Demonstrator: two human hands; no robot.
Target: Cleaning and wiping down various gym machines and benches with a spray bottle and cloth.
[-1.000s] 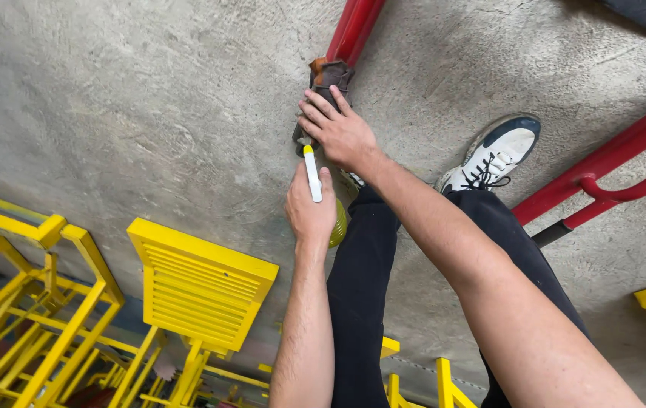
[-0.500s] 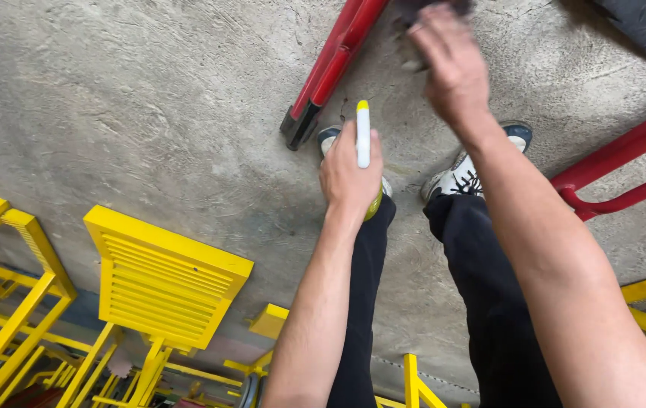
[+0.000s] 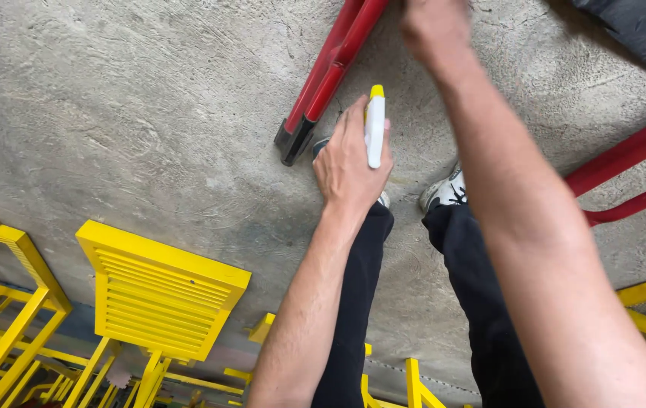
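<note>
head view: white marker (image 3: 375, 128) inside left grip (image 3: 349, 162)

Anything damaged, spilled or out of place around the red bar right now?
No spill shows on the concrete floor. The red bar has a dark, scuffed-looking lower end. The left hand holds a white spray bottle; the right hand is blurred at the top edge.

Rough concrete floor (image 3: 149, 113) — glossy red metal bar (image 3: 330, 68)

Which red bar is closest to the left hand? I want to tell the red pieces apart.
The straight red bar with the black end cap, just left of the left hand holding a white bottle. The curved red bars lie far right.
</note>
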